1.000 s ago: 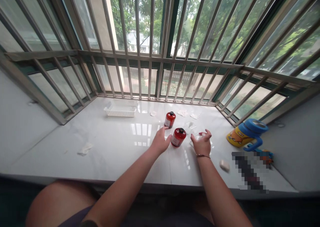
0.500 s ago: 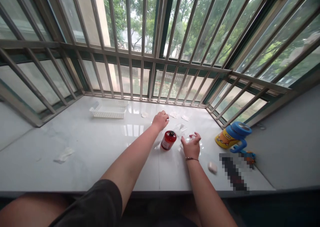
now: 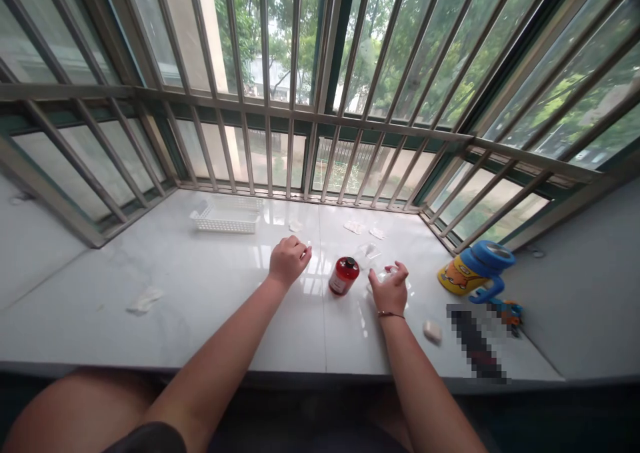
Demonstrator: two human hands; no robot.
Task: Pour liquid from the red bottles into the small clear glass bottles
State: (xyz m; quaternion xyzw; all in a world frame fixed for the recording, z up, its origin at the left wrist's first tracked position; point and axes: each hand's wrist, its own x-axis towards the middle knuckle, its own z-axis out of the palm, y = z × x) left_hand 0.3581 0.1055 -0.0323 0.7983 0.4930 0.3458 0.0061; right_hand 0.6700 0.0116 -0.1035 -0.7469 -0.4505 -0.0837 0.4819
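Observation:
My left hand [image 3: 289, 261] hovers over the white counter, left of the red bottle, its fingers pinched together. Whatever sits in that pinch is too small to make out. The bottle [image 3: 344, 276] stands upright with a black cap, between my two hands and touched by neither. On its right, my right hand [image 3: 391, 293] has thumb and fingers curved around a clear plastic container [image 3: 373, 285], whose outline is faint and partly hidden by the hand. Crumpled clear plastic [image 3: 369, 254] lies just behind the bottle.
A white mesh basket [image 3: 226, 223] stands at the back left. White scraps [image 3: 353, 227] lie near the window bars, and a crumpled tissue [image 3: 145, 300] at left. To the right are a pale lump [image 3: 433, 332], a blue-yellow cup [image 3: 463, 273] and a pixelated dark object [image 3: 475, 343].
My left hand has drawn back leftward and nearer to me, away from behind the bottle. My right hand keeps its place beside the bottle. The whole view has shifted slightly.

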